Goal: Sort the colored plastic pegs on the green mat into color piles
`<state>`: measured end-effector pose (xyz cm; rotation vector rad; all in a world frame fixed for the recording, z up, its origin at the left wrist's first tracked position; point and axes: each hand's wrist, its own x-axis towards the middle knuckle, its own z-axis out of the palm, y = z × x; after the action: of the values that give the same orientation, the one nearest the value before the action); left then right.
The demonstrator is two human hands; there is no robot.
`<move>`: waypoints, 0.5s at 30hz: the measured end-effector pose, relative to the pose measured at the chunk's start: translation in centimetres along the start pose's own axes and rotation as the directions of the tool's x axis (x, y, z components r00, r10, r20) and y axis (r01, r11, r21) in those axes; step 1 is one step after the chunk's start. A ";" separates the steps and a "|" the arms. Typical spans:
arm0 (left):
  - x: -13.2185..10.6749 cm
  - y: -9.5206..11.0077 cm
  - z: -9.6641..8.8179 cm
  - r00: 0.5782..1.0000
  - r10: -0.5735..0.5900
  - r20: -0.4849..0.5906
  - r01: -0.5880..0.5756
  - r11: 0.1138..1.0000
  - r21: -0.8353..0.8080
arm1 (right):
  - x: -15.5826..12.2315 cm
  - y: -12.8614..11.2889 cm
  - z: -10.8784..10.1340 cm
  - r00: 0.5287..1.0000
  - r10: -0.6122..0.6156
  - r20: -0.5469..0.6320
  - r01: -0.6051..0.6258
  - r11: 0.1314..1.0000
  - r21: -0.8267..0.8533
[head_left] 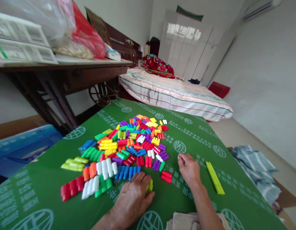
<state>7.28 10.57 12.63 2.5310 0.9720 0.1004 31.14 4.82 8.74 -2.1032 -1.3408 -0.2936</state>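
A spread of several colourful plastic blocks (129, 147) lies on the green table cover (193, 134). My left hand (133, 195) rests on the cover at the near edge of the pile, its fingers curled over a small yellow-green block (150, 187). My right hand (189, 170) lies to the right of the pile, fingers closed in a loose fist; whether it holds anything is hidden. A red block (166, 176) sits between the two hands. A long yellow-green row of joined blocks (215, 178) lies just right of my right hand.
A dark wooden desk (73, 73) with papers and plastic bags stands at the left. A bed (172, 92) lies beyond the table. A blue box (23, 150) sits low on the left, a striped cloth (255, 166) on the floor at right, a towel (186, 222) at the near edge.
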 end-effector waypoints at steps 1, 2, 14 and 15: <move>0.0 0.0 -0.1 1.000 -0.005 -0.016 0.005 1.000 -0.016 | -0.1 -0.1 -0.1 1.000 -0.014 -0.017 0.015 1.000 0.021; 0.0 0.0 -0.1 0.999 -0.010 -0.033 0.009 0.999 -0.033 | -0.1 -0.2 -0.1 0.999 -0.026 -0.034 0.027 0.998 0.048; -0.1 -0.8 1.3 0.943 0.075 -0.323 -0.101 0.993 -0.066 | -1.6 -4.7 -1.1 0.921 -0.190 0.339 -0.023 0.844 0.536; -0.1 -0.8 1.5 0.924 0.090 -0.373 -0.121 0.991 -0.059 | -1.8 -5.3 -1.3 0.897 -0.210 0.388 -0.043 0.833 0.551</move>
<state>6.98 10.51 10.94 2.5370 0.9404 0.6577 25.82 4.32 10.91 -1.6589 -1.5418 0.5167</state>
